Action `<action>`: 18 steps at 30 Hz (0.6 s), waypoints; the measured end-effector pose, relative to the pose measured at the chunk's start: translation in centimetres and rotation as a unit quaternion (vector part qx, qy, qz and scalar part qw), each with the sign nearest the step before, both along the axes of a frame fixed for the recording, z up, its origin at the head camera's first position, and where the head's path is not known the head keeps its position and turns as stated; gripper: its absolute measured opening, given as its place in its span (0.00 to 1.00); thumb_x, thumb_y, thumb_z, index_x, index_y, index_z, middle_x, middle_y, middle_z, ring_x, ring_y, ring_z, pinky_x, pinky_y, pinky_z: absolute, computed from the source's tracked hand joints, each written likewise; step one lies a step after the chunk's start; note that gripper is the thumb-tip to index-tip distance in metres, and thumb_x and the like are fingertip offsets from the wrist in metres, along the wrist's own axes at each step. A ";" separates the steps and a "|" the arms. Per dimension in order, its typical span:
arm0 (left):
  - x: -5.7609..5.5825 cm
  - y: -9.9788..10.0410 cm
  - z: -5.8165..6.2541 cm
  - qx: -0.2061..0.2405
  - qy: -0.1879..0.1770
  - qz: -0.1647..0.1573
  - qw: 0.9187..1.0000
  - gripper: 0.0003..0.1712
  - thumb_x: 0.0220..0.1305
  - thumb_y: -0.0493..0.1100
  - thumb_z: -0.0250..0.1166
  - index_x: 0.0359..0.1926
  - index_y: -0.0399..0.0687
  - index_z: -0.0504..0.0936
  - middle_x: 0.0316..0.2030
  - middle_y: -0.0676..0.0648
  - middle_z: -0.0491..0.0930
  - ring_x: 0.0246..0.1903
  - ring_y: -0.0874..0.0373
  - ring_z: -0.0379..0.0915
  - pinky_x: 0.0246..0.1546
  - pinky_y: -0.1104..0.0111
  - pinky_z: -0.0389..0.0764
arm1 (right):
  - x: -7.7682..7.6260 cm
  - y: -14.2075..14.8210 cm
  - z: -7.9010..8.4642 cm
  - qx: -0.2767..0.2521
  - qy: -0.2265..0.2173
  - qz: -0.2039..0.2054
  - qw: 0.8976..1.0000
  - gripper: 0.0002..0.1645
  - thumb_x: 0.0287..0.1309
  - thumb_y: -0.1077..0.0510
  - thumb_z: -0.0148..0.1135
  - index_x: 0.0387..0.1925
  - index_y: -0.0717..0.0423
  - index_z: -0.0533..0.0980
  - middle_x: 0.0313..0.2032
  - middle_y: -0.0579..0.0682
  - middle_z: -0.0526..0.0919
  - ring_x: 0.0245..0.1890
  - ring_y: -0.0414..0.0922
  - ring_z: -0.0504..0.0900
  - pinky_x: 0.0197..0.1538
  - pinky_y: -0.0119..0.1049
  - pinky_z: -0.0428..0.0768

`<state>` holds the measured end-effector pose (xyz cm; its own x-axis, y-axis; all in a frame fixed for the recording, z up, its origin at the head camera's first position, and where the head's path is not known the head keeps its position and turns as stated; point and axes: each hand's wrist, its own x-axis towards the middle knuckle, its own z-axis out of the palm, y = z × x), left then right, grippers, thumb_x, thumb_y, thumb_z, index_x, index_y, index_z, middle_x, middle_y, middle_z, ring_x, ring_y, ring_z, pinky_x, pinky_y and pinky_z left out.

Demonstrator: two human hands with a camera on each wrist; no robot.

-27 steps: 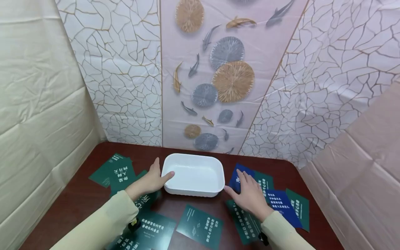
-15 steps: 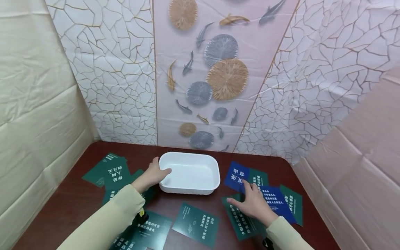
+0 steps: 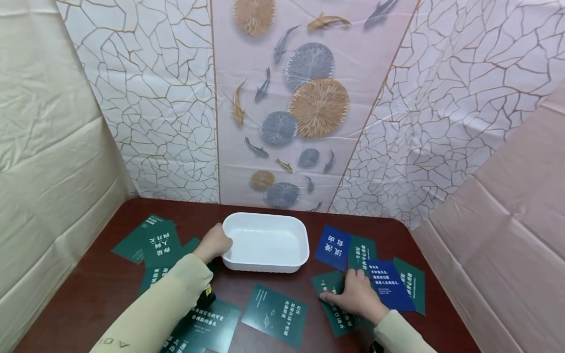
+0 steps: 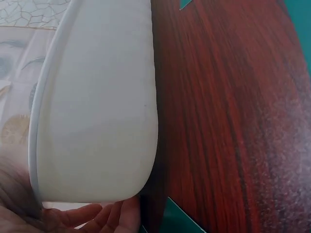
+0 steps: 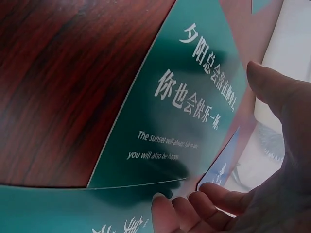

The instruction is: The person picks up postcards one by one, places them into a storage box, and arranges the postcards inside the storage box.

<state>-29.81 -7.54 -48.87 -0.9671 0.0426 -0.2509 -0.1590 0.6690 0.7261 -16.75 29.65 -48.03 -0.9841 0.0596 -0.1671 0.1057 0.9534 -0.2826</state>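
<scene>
A white plastic tray (image 3: 265,241) with rounded corners stands at the middle of the table. My left hand (image 3: 214,243) grips its left end, the fingers outside below the rim; the left wrist view shows them behind the tray wall (image 4: 97,111). My right hand (image 3: 359,295) is over a green card (image 3: 332,299) with white writing. Its thumb lies near one edge of that card and its bent fingertips hover near the edge of another green card (image 5: 48,206); whether they touch it is hard to tell. Thumb and fingers are apart with nothing between them.
Two blue cards, one upper (image 3: 333,246) and one lower (image 3: 390,287), lie among green ones on the right. Several overlapping green cards (image 3: 163,247) lie on the left, and a single green card (image 3: 275,314) in front of the tray. A patterned cloth (image 3: 282,122) hangs behind the table.
My left hand has closed round the tray's left end. The right hand has moved down towards me, off the upper blue card and onto the green cards. The view has shifted slightly.
</scene>
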 end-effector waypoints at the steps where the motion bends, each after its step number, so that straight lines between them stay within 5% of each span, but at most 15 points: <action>1: 0.0 0.0 0.0 -0.008 0.002 -0.004 1.000 0.36 0.62 0.32 0.52 0.68 0.23 0.52 0.64 0.27 0.61 0.58 0.40 0.66 0.53 0.50 0.73 | 0.1 -0.1 0.0 0.002 -0.002 0.001 1.000 0.68 0.35 0.23 0.70 0.55 0.79 0.63 0.41 0.65 0.69 0.40 0.58 0.71 0.40 0.55 0.75; 18: -0.4 1.3 -0.8 -0.078 0.021 0.030 0.996 0.42 0.63 0.37 0.58 0.71 0.29 0.47 0.55 0.29 0.70 0.47 0.40 0.74 0.46 0.48 0.76 | -1.5 -0.7 -0.2 0.001 -0.064 -0.048 0.997 0.73 0.20 0.25 0.77 0.51 0.81 0.59 0.33 0.63 0.69 0.34 0.56 0.72 0.41 0.55 0.76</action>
